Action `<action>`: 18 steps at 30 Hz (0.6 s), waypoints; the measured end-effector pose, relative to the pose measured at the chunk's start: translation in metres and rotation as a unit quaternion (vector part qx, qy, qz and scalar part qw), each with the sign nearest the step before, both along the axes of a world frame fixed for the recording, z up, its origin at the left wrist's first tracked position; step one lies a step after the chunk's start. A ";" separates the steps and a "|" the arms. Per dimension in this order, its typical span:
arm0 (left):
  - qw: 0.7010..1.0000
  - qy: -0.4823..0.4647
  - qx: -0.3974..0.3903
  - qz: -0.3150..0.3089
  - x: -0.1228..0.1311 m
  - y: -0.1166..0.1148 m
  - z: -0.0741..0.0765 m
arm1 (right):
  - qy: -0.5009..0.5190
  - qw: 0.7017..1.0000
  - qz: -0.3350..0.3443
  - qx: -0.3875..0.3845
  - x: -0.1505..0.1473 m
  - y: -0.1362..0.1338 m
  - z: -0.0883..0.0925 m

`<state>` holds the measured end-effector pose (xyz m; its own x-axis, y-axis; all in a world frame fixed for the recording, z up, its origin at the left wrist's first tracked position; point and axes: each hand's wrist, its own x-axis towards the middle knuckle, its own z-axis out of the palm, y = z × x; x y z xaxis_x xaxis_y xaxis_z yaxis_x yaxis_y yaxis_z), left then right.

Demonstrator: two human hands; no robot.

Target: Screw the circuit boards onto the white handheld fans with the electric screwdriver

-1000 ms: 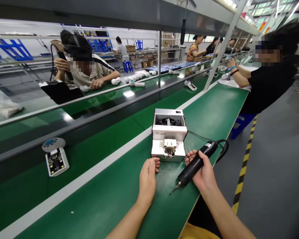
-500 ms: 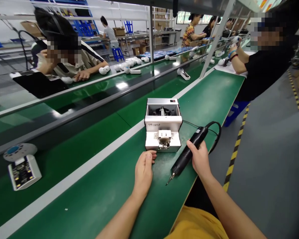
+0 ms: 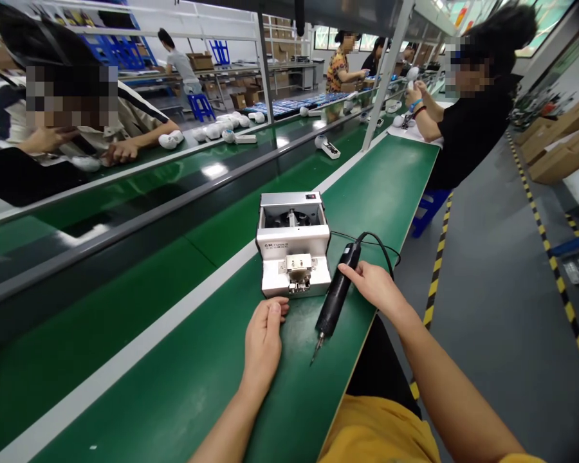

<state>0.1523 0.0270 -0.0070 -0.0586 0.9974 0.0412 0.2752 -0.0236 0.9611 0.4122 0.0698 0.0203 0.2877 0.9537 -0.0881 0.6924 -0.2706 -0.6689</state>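
Our left hand lies flat just below the screw feeder, fingers pressed together. Our right fingers rest on the electric screwdriver, kept within reach beside it; grip unclear.

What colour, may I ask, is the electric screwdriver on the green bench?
The electric screwdriver is black, clearest in the head view.
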 end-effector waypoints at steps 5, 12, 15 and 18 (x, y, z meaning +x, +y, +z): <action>1.000 0.009 0.005 -0.003 -0.002 0.002 0.000 | 0.104 0.994 -0.025 -0.004 0.007 -0.010 -0.004; 1.000 0.011 0.011 0.008 -0.008 0.005 -0.004 | 0.417 0.909 -0.013 0.018 0.019 -0.035 0.017; 0.999 0.008 0.032 0.027 -0.011 0.000 -0.001 | 0.610 0.792 0.005 0.038 0.015 -0.050 0.029; 0.993 -0.001 0.105 0.059 -0.004 -0.013 0.013 | 0.745 0.666 0.011 0.034 0.008 -0.058 0.036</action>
<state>0.1486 0.0145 0.0062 -0.1748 0.9528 0.2482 0.2863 -0.1920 0.9387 0.4201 0.0120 0.0563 -0.0838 0.9726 -0.2168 -0.7508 -0.2046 -0.6280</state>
